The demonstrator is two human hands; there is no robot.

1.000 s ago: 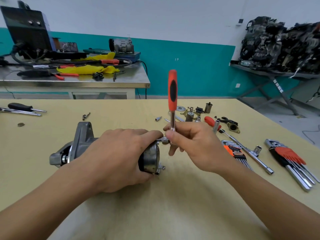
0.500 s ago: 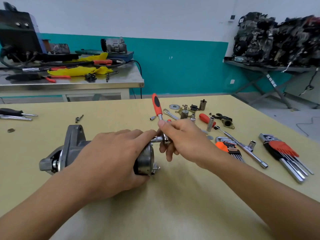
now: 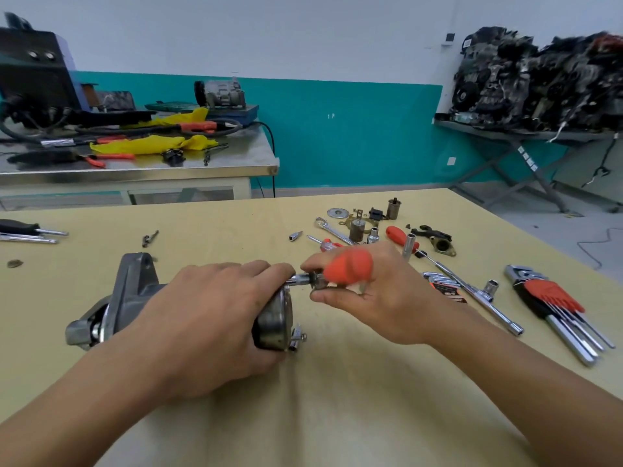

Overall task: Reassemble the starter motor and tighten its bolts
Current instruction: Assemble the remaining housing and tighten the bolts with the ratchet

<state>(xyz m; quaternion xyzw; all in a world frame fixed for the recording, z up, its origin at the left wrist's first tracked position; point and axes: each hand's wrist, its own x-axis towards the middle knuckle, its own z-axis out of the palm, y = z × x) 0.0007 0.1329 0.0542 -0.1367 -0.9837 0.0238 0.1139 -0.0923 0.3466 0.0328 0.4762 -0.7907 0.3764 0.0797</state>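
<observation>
The starter motor (image 3: 135,288) lies on its side near the middle of the worktable (image 3: 337,416), with nose housing, body and end cap (image 3: 274,320) joined. The left hand (image 3: 209,318) grips the body. The right hand (image 3: 381,298) is curled round the orange-handled ratchet (image 3: 350,266), whose socket (image 3: 298,280) sits on the upper bolt at the end cap. Assembly appears largely complete and tightening is in hand. The lower bolt (image 3: 299,338) protrudes and probably needs tightening. Loose parts (image 3: 359,227) lie toward the far edge; whether they belong to the motor cannot be told.
</observation>
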